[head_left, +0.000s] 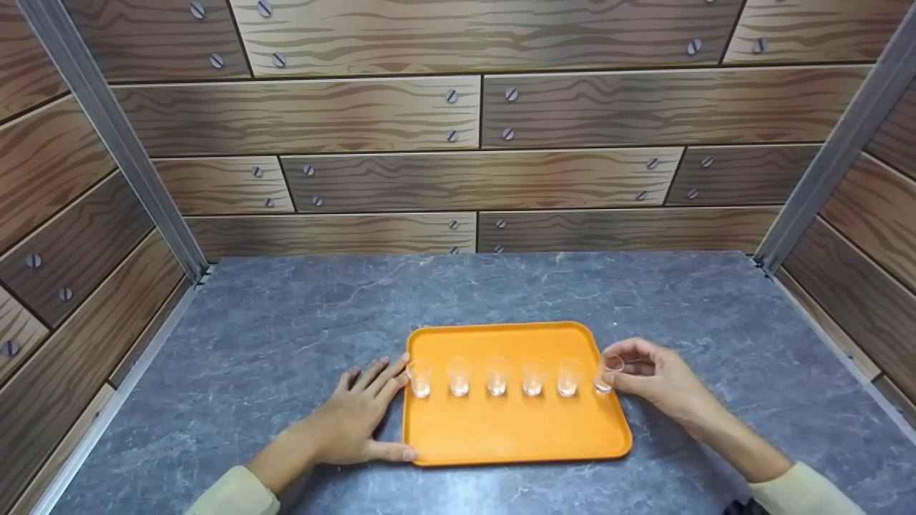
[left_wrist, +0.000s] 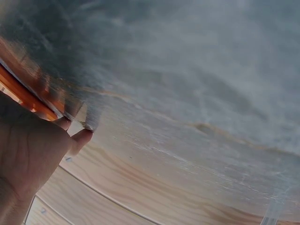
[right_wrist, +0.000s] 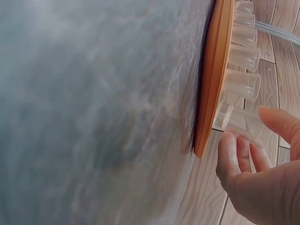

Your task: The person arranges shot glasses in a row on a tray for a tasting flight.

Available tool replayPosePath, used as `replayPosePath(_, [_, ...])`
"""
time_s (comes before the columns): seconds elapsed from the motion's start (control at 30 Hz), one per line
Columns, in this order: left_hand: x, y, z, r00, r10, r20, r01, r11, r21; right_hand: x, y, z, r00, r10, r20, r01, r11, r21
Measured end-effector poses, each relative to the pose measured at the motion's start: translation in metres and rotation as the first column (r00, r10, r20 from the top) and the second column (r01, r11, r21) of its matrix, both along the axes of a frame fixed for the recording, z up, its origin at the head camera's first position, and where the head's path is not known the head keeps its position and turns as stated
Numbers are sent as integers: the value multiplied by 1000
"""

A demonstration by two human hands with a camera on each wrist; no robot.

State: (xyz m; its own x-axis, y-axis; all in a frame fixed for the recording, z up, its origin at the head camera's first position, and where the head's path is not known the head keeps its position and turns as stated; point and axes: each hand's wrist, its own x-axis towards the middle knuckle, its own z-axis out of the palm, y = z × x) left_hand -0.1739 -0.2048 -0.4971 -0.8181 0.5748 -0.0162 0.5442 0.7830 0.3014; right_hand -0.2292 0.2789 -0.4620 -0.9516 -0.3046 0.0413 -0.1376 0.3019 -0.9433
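An orange tray (head_left: pixel 515 436) lies on the table with several small clear glasses in a row across it, the leftmost glass (head_left: pixel 421 386) near the left rim. My left hand (head_left: pixel 354 422) rests flat beside the tray, fingers spread, with thumb and fingertips at its left edge. At the right end of the row, my right hand (head_left: pixel 662 379) pinches a clear glass (right_wrist: pixel 239 123) between thumb and fingers. This glass is upright at the tray's right rim; whether its base touches the tray I cannot tell. The left wrist view shows part of the left hand (left_wrist: pixel 33 150) by the tray.
The grey marbled tabletop (head_left: pixel 300 307) extends around the tray. Walls with a wood-plank print (head_left: pixel 479 179) enclose the back and sides, with metal posts (head_left: pixel 118 136) at the corners. A small dark object (head_left: pixel 744 508) shows at the bottom edge near the right sleeve.
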Motion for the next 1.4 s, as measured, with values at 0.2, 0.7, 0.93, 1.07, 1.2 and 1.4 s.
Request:
replayPosePath(0.2, [0, 0, 0, 1000, -3, 4, 3, 1000, 6, -1, -2, 0, 1000, 4, 30, -5, 1000, 30])
replayPosePath(0.7, [0, 0, 0, 1000, 0, 21, -1, 1000, 17, -4, -8, -1, 999, 30, 9, -31, 997, 76])
replayPosePath(0.93, [-1, -1, 0, 1000, 4, 28, -4, 1000, 17, -3, -9, -2, 999, 43, 5, -43, 996, 78])
replayPosePath(1.07, [-1, -1, 0, 1000, 6, 29, -6, 1000, 8, -3, -10, -3, 999, 42, 3, -42, 995, 88])
replayPosePath(1.2, [-1, -1, -1, 1000, 4, 28, -4, 1000, 6, -3, -10, -2, 999, 35, 2, -35, 993, 115])
replayPosePath(1.4, [0, -1, -1, 1000, 1, 23, -1, 1000, 18, -3, -10, -2, 1000, 24, 6, -25, 989, 148])
